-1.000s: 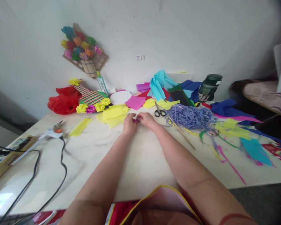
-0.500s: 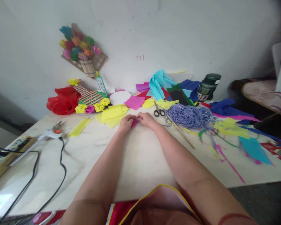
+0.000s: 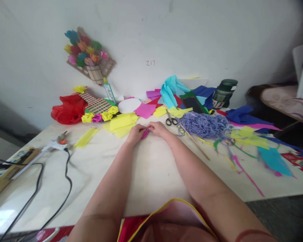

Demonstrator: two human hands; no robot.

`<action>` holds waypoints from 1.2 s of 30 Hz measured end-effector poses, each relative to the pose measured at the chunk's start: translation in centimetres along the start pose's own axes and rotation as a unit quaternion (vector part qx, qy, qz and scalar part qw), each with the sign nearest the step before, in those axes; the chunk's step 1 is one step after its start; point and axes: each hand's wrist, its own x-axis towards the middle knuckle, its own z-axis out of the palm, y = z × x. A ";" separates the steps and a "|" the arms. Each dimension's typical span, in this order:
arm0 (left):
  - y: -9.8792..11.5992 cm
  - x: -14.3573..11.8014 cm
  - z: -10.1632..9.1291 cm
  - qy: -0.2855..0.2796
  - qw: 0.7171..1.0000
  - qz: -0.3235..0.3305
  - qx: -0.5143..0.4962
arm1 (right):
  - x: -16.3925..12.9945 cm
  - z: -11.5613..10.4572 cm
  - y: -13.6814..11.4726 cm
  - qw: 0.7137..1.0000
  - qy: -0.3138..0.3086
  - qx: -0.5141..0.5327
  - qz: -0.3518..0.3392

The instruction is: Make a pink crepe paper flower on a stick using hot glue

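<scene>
Between my fingertips is a small folded piece of magenta crepe paper, its pleated end pointing toward me. My left hand pinches it from the left. From the right, my right hand has its fingers closed on the same paper, and the two hands nearly meet. Both rest low over the white tabletop. Just behind my left hand lie yellow paper sheets. Black-handled scissors lie to the right, beyond my right hand. How the paper's far end is gripped is hidden by my fingers.
Purple yarn and a wooden stick lie to the right. At the left are a glue gun, a power strip and black cables. A stick craft with paper flowers, a glue tube and a dark jar stand along the wall.
Both hands stay in nearly the same place, still gripping the magenta paper. Slightly more of its pleated end shows between them now.
</scene>
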 end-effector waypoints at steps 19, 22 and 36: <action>-0.2 0.1 0.6 0.018 0.988 -0.033 0.150 | 0.2 0.2 0.4 0.999 -0.004 0.023 -0.021; 0.1 0.0 0.6 -0.006 0.985 -0.072 0.157 | 0.4 0.3 0.7 0.999 -0.005 0.040 -0.027; 0.5 0.1 0.6 -0.005 0.977 -0.140 0.161 | 0.1 -1.0 1.1 0.995 -0.086 0.052 -0.019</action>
